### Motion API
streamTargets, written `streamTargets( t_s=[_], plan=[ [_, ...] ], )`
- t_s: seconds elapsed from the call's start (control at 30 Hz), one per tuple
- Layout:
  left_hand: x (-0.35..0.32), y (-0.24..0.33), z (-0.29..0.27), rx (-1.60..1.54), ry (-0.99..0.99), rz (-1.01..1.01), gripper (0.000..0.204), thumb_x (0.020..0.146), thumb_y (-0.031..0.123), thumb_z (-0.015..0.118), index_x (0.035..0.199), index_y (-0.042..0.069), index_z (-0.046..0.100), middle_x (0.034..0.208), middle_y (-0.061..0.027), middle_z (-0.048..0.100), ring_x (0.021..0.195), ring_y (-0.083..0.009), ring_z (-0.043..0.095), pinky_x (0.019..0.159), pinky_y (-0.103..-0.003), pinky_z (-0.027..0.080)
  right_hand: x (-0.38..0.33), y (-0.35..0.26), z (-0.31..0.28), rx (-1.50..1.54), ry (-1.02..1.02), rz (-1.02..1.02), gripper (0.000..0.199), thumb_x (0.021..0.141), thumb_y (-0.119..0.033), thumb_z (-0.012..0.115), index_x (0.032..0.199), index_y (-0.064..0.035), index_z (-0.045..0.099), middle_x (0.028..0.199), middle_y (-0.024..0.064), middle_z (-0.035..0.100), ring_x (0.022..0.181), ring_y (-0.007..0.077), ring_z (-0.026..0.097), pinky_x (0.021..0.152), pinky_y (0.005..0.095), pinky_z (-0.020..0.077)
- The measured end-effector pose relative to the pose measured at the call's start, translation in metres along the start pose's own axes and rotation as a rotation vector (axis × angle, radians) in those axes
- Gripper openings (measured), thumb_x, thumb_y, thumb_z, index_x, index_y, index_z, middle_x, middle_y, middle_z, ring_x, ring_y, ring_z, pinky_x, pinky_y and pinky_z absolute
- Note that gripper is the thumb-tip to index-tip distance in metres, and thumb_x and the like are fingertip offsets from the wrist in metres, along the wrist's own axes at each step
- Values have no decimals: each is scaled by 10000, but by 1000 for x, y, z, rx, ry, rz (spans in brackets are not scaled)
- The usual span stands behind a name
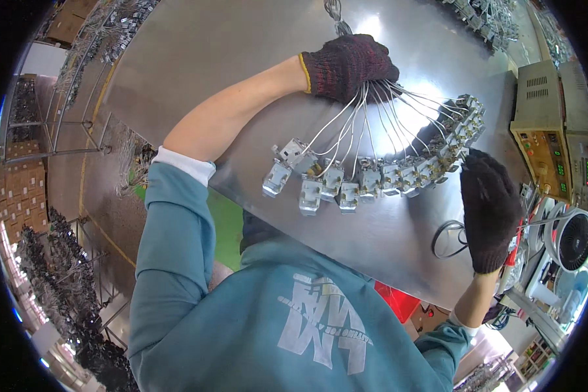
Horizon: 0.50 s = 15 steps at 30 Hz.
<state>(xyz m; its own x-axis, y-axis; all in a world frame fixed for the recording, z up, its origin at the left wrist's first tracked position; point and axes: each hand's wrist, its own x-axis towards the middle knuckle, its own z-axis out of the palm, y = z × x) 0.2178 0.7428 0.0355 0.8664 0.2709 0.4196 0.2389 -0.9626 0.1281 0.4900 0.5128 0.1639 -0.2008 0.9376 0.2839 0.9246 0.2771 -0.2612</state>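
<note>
My left hand (351, 68), in a dark knitted glove with a yellow cuff, is closed round a bundle of thin white wires (334, 121). The wires fan out toward me, each running to a small silvery metal connector block (370, 179). These blocks lie in a curved row on a metal tabletop (196, 65), from its near middle up to the right. A twisted part of the bundle (334, 10) shows beyond my left fist. Beside the row's right end is my gloved right hand (491, 212), its fingers drawn together against the blocks; its fingertips are partly hidden.
At the right edge stand a beige test instrument (541, 140) with lit displays and a small fan (571, 242). A black cable loop (448, 239) lies by my right hand. More wired parts (483, 19) sit at the far right; racks and stacked cartons (23, 189) stand left.
</note>
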Motion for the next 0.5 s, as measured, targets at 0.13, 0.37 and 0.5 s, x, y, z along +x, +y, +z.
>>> streamTargets(
  t_s=[0.13, 0.37, 0.5],
  plan=[
    [0, 1, 1, 22, 56, 7, 252, 905, 377, 754, 1051, 173, 744, 919, -111, 731, 932, -334, 722, 850, -479, 586, -9, -3, 5, 166, 37, 90, 270, 933, -2, 789, 1195, -70, 782, 1214, 149, 775, 1047, 286, 770, 907, 375, 604],
    [-1, 0, -11, -8, 15, 9, 273, 924, 404, 738, 1033, 154, 748, 879, -113, 725, 922, -327, 716, 857, -474, 581, 7, -2, -4, -20, -105, -131, 287, 924, -6, 792, 1201, -73, 765, 1230, 155, 762, 1060, 328, 763, 883, 386, 613],
    [-6, 1, -9, 56, 1, -70, 247, 893, 316, 735, 1073, 147, 742, 915, -105, 736, 960, -309, 719, 880, -471, 578, 15, -2, -5, -48, -138, -107, 279, 930, -14, 791, 1200, -76, 766, 1231, 149, 762, 1060, 321, 763, 867, 383, 616]
  ],
)
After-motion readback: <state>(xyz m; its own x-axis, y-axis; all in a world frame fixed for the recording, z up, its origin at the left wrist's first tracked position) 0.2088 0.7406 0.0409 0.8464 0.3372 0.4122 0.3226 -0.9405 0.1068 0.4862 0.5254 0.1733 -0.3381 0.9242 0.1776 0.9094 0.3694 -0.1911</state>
